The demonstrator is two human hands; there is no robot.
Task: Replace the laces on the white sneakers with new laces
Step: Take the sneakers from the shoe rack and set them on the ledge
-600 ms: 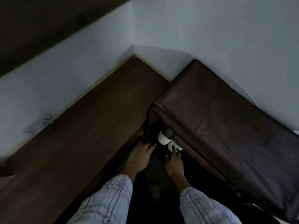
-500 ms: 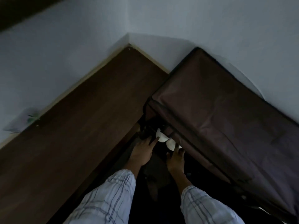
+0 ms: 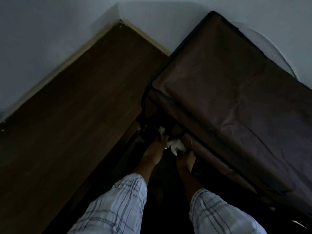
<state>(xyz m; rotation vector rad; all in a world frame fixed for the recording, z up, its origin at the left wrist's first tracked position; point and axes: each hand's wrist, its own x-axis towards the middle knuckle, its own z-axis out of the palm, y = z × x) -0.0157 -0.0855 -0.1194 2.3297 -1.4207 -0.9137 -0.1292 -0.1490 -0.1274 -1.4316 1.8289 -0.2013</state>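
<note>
1. White shows between my 2 hands: the white sneakers (image 3: 175, 145) sit low in the opening of the brown fabric-covered rack (image 3: 236, 98), partly hidden by its front flap, with another white bit higher up at the dark opening.
2. My left hand (image 3: 156, 146) reaches into that opening; its fingertips are lost in shadow against the near sneaker, so I cannot tell how far they are curled or whether they grip it.
3. My right hand (image 3: 186, 160) sits just below the sneaker at the flap's edge, fingers curled, though what they hold I cannot make out.
4. Both forearms stretch forward and down, roughly parallel, out of plaid sleeves (image 3: 121, 205).
5. To the left a dark wooden surface (image 3: 67, 124) runs into the corner of pale walls (image 3: 50, 31).
</note>
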